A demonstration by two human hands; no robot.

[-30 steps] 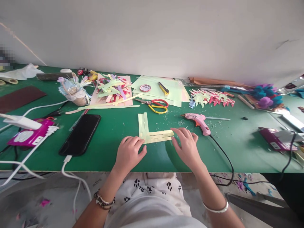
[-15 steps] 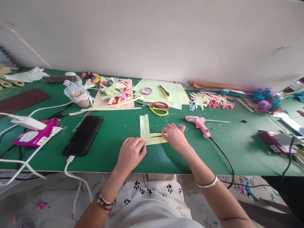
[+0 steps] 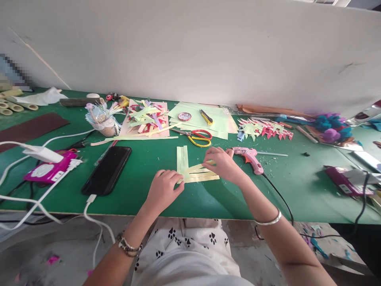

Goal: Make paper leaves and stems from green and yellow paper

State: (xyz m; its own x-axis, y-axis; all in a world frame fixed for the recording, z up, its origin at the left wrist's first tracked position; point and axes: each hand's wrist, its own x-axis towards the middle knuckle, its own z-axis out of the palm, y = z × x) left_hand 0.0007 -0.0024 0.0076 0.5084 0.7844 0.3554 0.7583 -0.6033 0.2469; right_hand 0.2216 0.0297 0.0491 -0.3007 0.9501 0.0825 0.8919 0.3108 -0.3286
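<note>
Pale green and yellow paper strips [image 3: 182, 159] lie in an L shape on the green table, some pointing away from me and others to the right. At their shared corner, my left hand [image 3: 165, 188] is closed, its curled fingertips holding the strips down. My right hand [image 3: 220, 163] pinches the upper right-pointing paper strip [image 3: 199, 167] near its far end, angled up and apart from the strips below. Just right of that hand is a pink hot glue gun [image 3: 248, 155] with a glue stick in its back. Scissors [image 3: 201, 140] with red and yellow handles lie beyond the strips.
Behind are light green paper sheets [image 3: 220, 132], a utility knife [image 3: 206, 117] and a heap of paper strips [image 3: 145, 115]. On the left lie a black phone [image 3: 107, 171] on its cable and a purple power strip [image 3: 50, 167]. The glue gun's cord [image 3: 279, 194] runs over the front edge.
My right hand has drawn the upper strip away from the lower ones, so a wedge-shaped gap shows between them. My left hand stays at the corner. The view has shifted slightly.
</note>
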